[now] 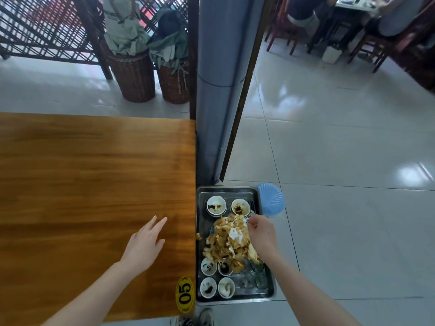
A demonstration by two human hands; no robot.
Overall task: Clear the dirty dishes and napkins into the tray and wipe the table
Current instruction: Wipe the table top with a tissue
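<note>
The wooden table (pixel 94 172) fills the left side, and a yellow sticker (pixel 185 294) with the number 05 sits on its near right corner. The left hand (pixel 143 243) is above the table top with its fingers straight and a little spread, holding nothing. I cannot tell if it touches the wood.

Just beside the right edge of the table is a metal tray (pixel 235 299), which lies on a blue stool (pixel 270 198). In the middle of the tray is a pile of brown-stained napkins (pixel 228 241). Two dirty bowls (pixel 216 205) stand at its far end, four small bowls (pixel 208 266) at the near end, and some glasses (pixel 254 278) next to those.

The right hand (pixel 260 234) is over the tray, at the right side of the pile. Its fingers are curled together near the top of the napkins; I cannot tell whether they pinch something.
</note>
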